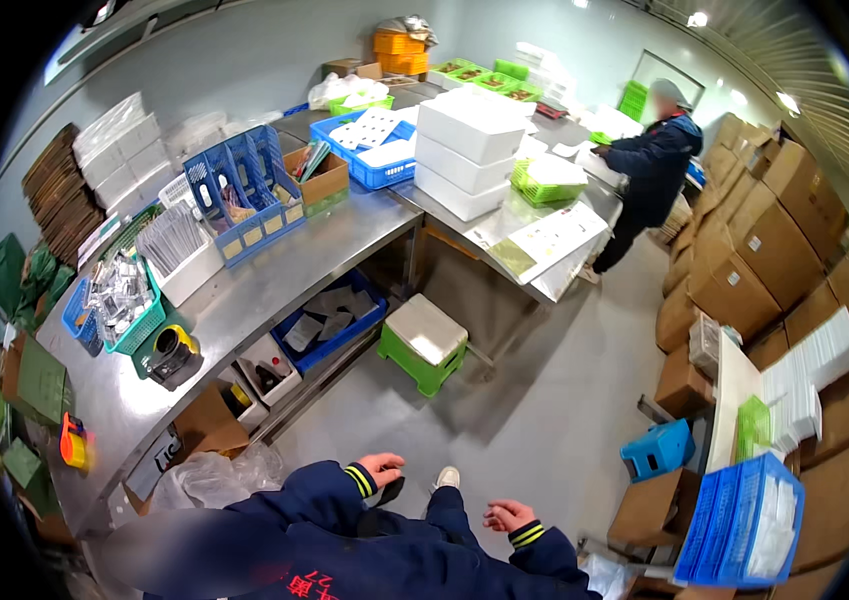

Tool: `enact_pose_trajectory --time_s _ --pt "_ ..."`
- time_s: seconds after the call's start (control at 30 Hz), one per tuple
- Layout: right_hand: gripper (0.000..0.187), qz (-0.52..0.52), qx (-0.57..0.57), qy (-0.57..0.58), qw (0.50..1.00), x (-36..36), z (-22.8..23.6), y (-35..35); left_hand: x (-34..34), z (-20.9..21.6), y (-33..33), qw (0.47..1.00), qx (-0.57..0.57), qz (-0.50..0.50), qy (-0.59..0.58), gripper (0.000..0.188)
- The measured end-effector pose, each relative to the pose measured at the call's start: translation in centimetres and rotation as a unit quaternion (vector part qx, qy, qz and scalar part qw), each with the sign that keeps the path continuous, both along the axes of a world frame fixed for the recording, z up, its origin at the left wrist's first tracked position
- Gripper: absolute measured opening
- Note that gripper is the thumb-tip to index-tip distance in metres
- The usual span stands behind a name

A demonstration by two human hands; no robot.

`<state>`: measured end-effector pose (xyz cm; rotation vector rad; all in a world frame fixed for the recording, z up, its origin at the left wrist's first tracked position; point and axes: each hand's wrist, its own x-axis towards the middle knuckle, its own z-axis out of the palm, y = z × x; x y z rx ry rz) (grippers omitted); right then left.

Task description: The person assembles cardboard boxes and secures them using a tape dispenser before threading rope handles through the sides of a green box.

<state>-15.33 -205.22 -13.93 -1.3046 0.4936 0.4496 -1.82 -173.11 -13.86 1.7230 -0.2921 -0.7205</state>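
Note:
My left hand hangs in the air over the floor, in front of my body, its fingers loosely stretched and nothing in them. A dark shape just below it is too unclear to name. My right hand is held out on the other side of my legs, with loosely bent fingers and nothing visible in it. Both hands are apart from the furniture. A white shoe on my foot shows between them. Nearest to my left hand is a heap of clear plastic bags beside the steel table.
A green step stool with a pale top stands ahead. White foam boxes are stacked on the far table, where a co-worker stands. Along the right are stacked cartons, a blue bin and blue baskets.

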Motion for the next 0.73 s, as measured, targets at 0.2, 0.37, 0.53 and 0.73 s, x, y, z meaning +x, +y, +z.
enact_pose_trajectory --time_s 0.2,0.37,0.53,0.73 --pt "0.024 0.030 0.065 -0.043 0.997 24.0 5.5 -5.0 5.0 -6.3 2.9 0.980 0.078 0.181 0.035 0.027" --pt "0.031 0.017 0.148 -0.053 0.987 46.2 13.4 -5.1 7.2 -1.8 2.5 0.940 0.081 0.302 0.134 0.029" --pt "0.057 -0.033 0.050 -0.086 0.994 66.8 18.7 -5.7 10.8 -2.8 4.3 0.909 0.053 0.377 0.169 0.026" --pt "0.055 -0.074 -0.063 0.024 0.995 84.3 21.2 -4.6 17.2 -4.8 6.8 0.903 0.045 0.423 0.063 0.024"
